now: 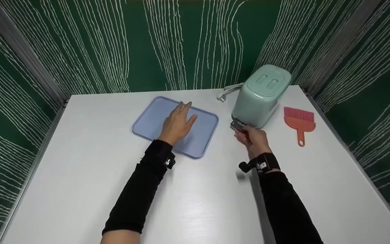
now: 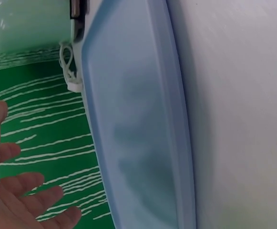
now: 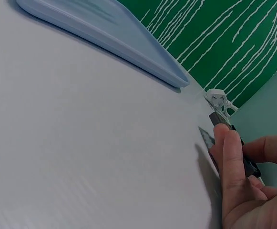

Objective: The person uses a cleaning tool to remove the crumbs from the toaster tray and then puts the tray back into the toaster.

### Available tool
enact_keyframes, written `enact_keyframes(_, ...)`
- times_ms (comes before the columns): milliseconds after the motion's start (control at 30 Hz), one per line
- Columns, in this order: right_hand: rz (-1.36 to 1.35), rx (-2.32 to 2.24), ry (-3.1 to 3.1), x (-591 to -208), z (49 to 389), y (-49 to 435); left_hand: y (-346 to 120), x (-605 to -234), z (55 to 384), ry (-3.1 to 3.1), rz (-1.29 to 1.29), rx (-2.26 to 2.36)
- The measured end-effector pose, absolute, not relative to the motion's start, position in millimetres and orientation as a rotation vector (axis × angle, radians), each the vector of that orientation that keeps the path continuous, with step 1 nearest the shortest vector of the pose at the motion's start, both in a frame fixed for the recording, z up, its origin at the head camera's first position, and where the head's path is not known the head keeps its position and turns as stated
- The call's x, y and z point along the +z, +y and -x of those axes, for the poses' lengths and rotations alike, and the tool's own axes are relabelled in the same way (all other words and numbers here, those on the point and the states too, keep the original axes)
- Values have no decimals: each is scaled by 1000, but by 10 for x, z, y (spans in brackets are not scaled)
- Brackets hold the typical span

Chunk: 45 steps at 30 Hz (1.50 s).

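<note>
A pale green toaster [image 1: 261, 95] with two oval recesses in its top stands at the back right. My right hand [image 1: 256, 138] is at its lower near end, pinching a dark grey piece [image 1: 237, 125] there. In the right wrist view, thumb and fingers lie on either side of this dark piece [image 3: 250, 167]; the fingers hide part of it. My left hand [image 1: 177, 125] is over the blue tray [image 1: 198, 144], fingers spread and holding nothing. The left wrist view shows that hand [image 2: 14, 195] beyond the tray's side [image 2: 174, 119], palm visible.
A white cord with its plug [image 1: 221, 97] lies left of the toaster. To the toaster's right is a red dustpan-shaped brush [image 1: 300, 123] with a handle. Green walls [image 1: 195, 47] with white streaks border the white table [image 1: 80, 162] at the back and sides.
</note>
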State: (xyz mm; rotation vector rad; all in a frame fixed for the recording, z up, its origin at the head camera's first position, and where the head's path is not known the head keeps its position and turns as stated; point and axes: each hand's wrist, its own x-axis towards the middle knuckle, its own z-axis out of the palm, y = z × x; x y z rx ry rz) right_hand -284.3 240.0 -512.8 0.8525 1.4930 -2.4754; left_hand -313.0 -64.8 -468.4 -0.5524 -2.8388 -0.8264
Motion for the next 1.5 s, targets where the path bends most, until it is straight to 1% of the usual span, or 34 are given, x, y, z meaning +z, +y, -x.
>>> enact_keyframes(600, -797, -2398, 1693, -5156, 2877, 2400, -685, -4688, 3112, -2886, 521, -699)
enact_keyframes(900, -703, -2365, 1758, -5081, 2813, 2345, -692, -4686, 3122, -2934, 500, -606)
enact_keyframes(1133, -657, -2418, 1656, -5160, 2810, 2368, -701, -4695, 3119, -2940, 497, -636)
enact_keyframes(1500, -561, -2191, 1827, -5217, 2816, 2402, -693, -4724, 3102, -2903, 518, -697)
